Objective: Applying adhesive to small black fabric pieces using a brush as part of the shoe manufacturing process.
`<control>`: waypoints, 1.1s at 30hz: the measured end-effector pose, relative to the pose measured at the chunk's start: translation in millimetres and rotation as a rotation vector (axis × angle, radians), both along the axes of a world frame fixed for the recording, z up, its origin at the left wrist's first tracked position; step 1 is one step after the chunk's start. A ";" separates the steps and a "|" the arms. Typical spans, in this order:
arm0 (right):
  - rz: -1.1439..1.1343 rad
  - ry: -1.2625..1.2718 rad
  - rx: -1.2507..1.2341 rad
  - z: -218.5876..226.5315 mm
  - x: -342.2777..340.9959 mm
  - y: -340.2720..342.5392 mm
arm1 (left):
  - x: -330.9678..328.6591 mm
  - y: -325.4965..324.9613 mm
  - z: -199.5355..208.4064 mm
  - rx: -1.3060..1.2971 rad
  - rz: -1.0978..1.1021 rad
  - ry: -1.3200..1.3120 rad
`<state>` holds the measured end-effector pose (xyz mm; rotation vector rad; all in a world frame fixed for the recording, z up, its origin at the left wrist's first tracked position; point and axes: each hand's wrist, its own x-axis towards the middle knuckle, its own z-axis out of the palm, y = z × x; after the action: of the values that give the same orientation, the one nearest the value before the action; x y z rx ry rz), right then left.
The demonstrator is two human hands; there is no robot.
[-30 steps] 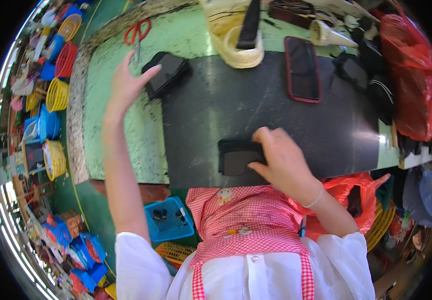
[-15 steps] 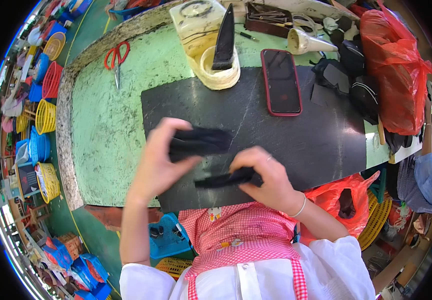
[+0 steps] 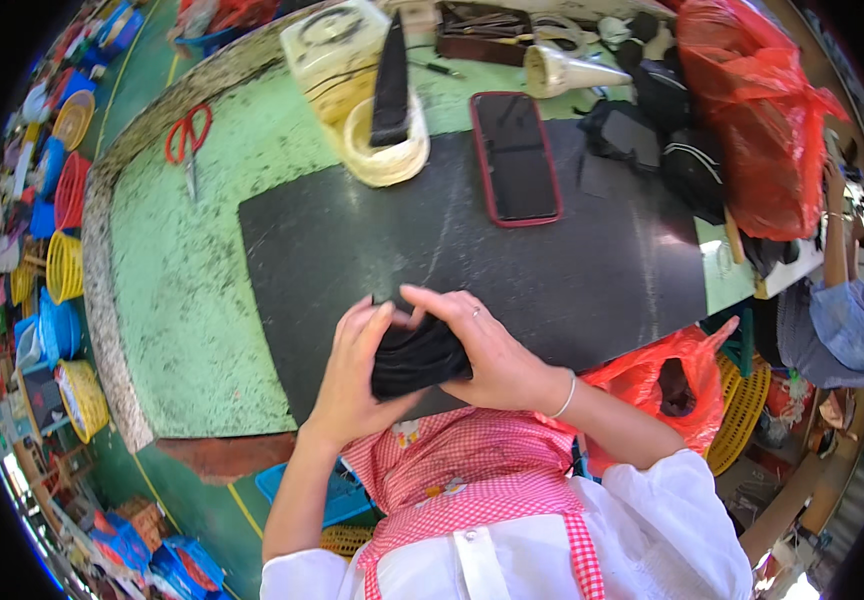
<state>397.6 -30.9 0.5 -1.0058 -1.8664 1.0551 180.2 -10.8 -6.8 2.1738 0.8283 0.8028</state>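
Note:
A stack of black cloth-like pieces (image 3: pixel 418 362) is held between my two hands, above the near edge of the black mat (image 3: pixel 552 290). My left hand (image 3: pixel 349 372) closes on its left side, thumb toward me and fingers at the far side. On the right side, my right hand (image 3: pixel 490 352) grips it with the fingers bent over the far edge. The fingertips of both hands nearly meet there, slightly blurred. How many pieces the stack has, and their full shape, cannot be made out.
On the green table (image 3: pixel 182 330) lie red-handled scissors (image 3: pixel 190 145). A white plastic container (image 3: pixel 352 90) with a black strip, a red-cased phone (image 3: pixel 516 160), a cone (image 3: pixel 562 72) and black pouches (image 3: pixel 694 165) line the far side. Red plastic bags (image 3: pixel 752 120) are at the right; another person sits beyond.
Half a second ago each hand held a separate black bundle, apart from each other. Now both hands have come together nearer my body, round one stack. The whole view has shifted slightly.

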 end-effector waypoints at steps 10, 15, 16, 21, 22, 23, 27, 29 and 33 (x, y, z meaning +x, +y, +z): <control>-0.545 -0.808 0.170 21.9 239.1 133.9 | 0.0 -0.8 9.9 -0.179 -0.007 -0.150; -0.368 -1.027 -0.202 38.3 253.0 168.7 | 3.8 0.0 12.1 -0.190 -0.058 -0.125; -0.358 -1.120 -0.172 39.8 251.4 174.1 | 5.7 1.0 13.7 -0.197 -0.073 -0.131; -0.333 -1.168 -0.248 49.7 244.1 178.7 | 17.0 6.0 12.3 -0.207 -0.101 -0.136; -0.328 -1.165 -0.251 46.2 244.7 172.9 | 18.8 5.9 11.6 -0.156 -0.124 -0.126; -0.351 -1.091 -0.114 41.9 249.5 165.8 | 19.4 3.2 8.1 -0.175 -0.121 -0.148; -0.526 -0.748 0.203 71.0 224.7 131.6 | 17.9 -5.4 5.0 -0.184 -0.097 -0.160; -0.505 -0.573 0.150 107.5 170.1 99.9 | 12.9 -12.4 2.4 -0.185 -0.085 -0.158; -0.096 -0.472 0.106 87.3 70.0 51.4 | 13.2 -16.8 3.9 -0.047 0.056 -0.066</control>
<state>467.6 20.5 87.8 -1.3519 -2.1910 0.6922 193.5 -27.6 -2.9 2.0798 0.8698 0.8690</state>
